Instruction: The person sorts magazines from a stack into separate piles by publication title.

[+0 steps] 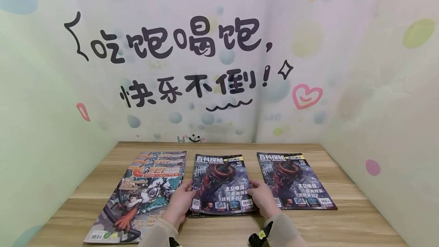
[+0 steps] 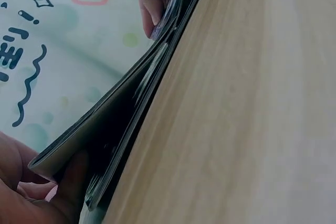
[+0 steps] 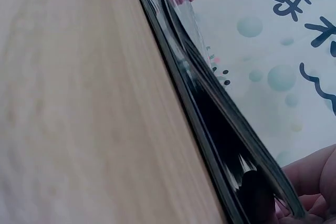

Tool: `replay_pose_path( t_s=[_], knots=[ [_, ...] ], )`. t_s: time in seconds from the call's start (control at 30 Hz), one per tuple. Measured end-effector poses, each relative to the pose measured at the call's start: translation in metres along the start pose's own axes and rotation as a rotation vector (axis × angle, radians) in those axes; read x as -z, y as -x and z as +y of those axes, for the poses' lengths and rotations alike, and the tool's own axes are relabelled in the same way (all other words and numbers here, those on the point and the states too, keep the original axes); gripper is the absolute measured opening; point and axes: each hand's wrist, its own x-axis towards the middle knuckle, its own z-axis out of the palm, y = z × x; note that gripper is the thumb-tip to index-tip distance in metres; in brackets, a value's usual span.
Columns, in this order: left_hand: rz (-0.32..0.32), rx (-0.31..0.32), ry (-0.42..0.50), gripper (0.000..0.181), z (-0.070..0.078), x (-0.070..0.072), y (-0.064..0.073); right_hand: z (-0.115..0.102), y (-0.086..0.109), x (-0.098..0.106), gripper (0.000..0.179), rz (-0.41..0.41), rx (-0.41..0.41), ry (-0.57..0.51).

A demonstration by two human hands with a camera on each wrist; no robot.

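Note:
A dark-covered science magazine (image 1: 223, 186) in the middle of the table lies over another magazine (image 1: 195, 215), whose edge peeks out below. My left hand (image 1: 180, 202) pinches the upper magazine's left edge. On the opposite edge, my right hand (image 1: 265, 199) pinches the same magazine. From the left wrist, the upper magazine (image 2: 100, 109) is seen raised at its near side, with a dark gap above the lower one (image 2: 137, 124). The right wrist view shows this gap too, with the right hand's fingers (image 3: 312, 177) at the lifted edge.
Several overlapping comic-style magazines (image 1: 137, 197) lie to the left. Another copy of the dark-covered magazine (image 1: 295, 182) is at the right, close to my right hand. A printed wall (image 1: 192, 125) stands behind the wooden table (image 1: 356, 216), with side walls left and right.

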Motion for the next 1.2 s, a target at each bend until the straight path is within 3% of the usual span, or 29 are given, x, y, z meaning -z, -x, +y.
replay_pose_path(
  t_s=[0.43,0.93,1.2],
  knots=[
    [-0.032,-0.002,0.017,0.058,-0.001,0.001,-0.001,-0.001,0.000,0.000,0.052,-0.035,0.002,-0.010],
    [-0.034,-0.001,0.032,0.056,0.002,0.001,0.001,-0.002,-0.002,0.000,0.053,0.023,0.034,-0.027],
    [-0.026,-0.025,0.056,0.056,0.005,-0.011,0.002,-0.006,0.000,0.017,0.050,0.029,0.036,-0.016]
  ],
)
